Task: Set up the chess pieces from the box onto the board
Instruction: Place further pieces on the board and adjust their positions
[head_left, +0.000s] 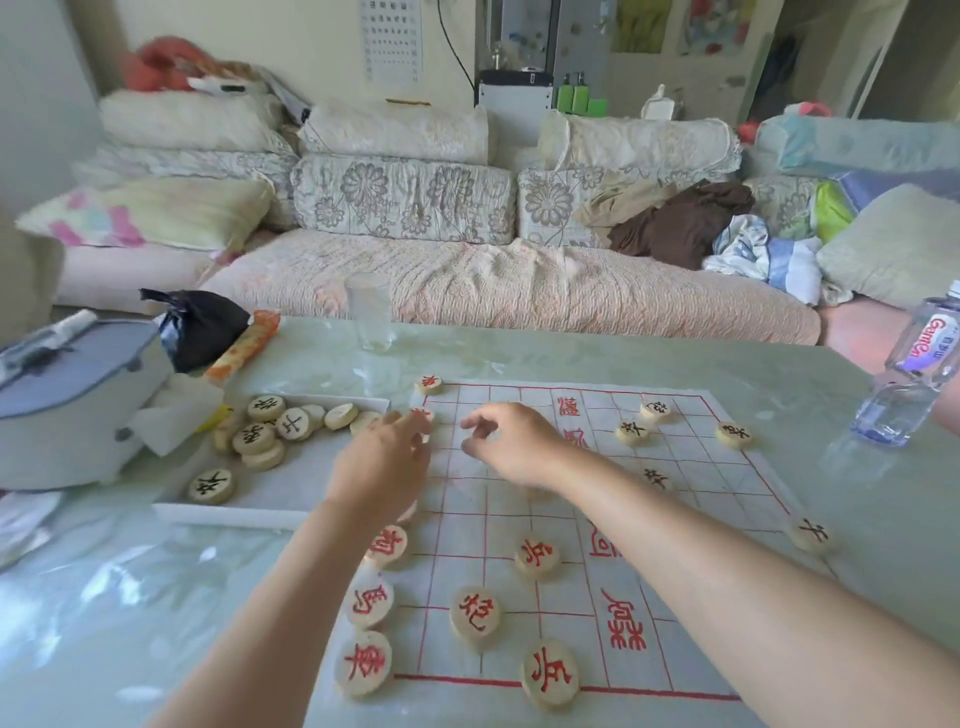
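Note:
A white cloth chess board (467, 530) with red lines lies on the glass table. Red-marked round pieces stand along its near and left sides, among them one at the near corner (362, 662) and one at the far left corner (429, 384). Black-marked pieces (632, 431) stand on the far right side. Left of the board, a white box (228, 514) holds several black-marked pieces (265, 431). My left hand (384, 462) reaches over the board's left edge, its fingertips on a red piece (422, 414). My right hand (511, 441) hovers over the far squares with its fingers loosely curled and nothing in them.
A plastic water bottle (914, 374) stands at the right table edge and a drinking glass (370, 317) at the far edge. A grey-blue case (72, 395), tissue (176, 410), a snack packet (244, 345) and a black bag (202, 327) crowd the left. A sofa lies beyond the table.

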